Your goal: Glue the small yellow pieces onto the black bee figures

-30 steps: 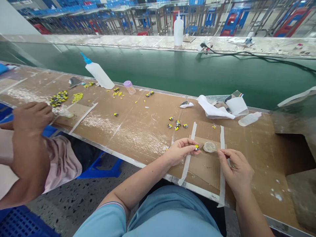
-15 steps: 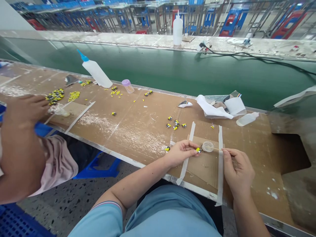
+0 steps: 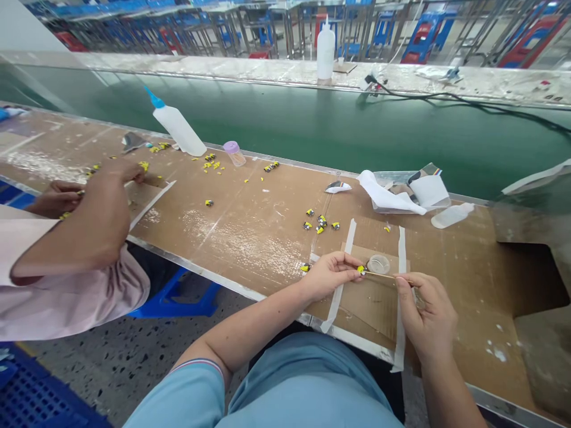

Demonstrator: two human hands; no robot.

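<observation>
Pinched in the fingertips of my left hand (image 3: pixel 332 274) is a small yellow, black and white piece (image 3: pixel 361 270). My right hand (image 3: pixel 426 312) grips a thin wooden stick (image 3: pixel 381 274), whose far tip meets the small piece or lies right beside it. Just behind the stick sits a small round clear dish (image 3: pixel 378 264) on a taped-down cardboard sheet (image 3: pixel 366 306). Several similar yellow and black pieces (image 3: pixel 321 223) lie beyond my left hand, and another piece (image 3: pixel 306 267) rests left of its wrist.
A clear tray (image 3: pixel 401 193) with white scraps stands at the back, near a small white bottle (image 3: pixel 452 215). Farther left are a purple-lidded jar (image 3: pixel 234 153) and a blue-tipped bottle (image 3: pixel 178 129). A co-worker's arm (image 3: pixel 84 238) reaches over the table at left.
The stick's tip has moved from the dish to the piece in my left hand, my right hand shifting slightly left. The co-worker's arm has reached across to the yellow parts.
</observation>
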